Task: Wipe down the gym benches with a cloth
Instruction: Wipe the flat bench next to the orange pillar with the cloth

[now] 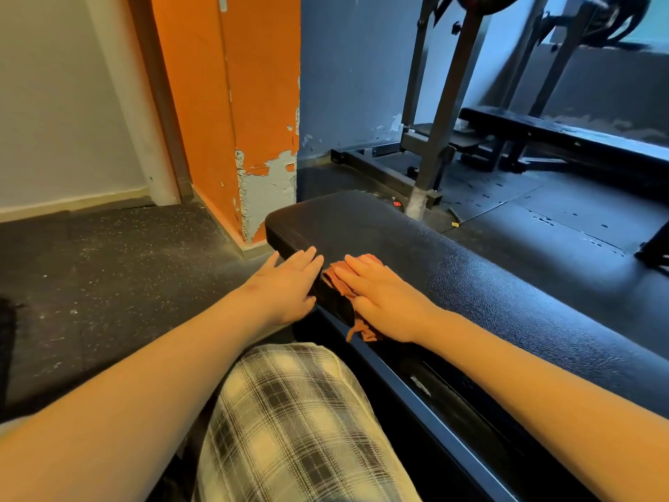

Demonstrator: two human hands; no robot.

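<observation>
An orange cloth (335, 280) is pressed flat onto the black padded bench (488, 284), near its 11 o'clock end, by the straight-fingered right hand (380, 295), the pad's edge at the cloth's 9 o'clock is touched by the left hand (289, 288), fingers straight, nothing held, and a red label (396, 203) at 12 o'clock is too small to be read.

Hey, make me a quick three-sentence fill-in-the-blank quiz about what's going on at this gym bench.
1. The right hand presses the ____ flat on the bench.
2. The left hand rests on the bench's edge, holding ____.
3. The peeling pillar beyond the bench is painted ____.
Missing words: cloth; nothing; orange.
</observation>
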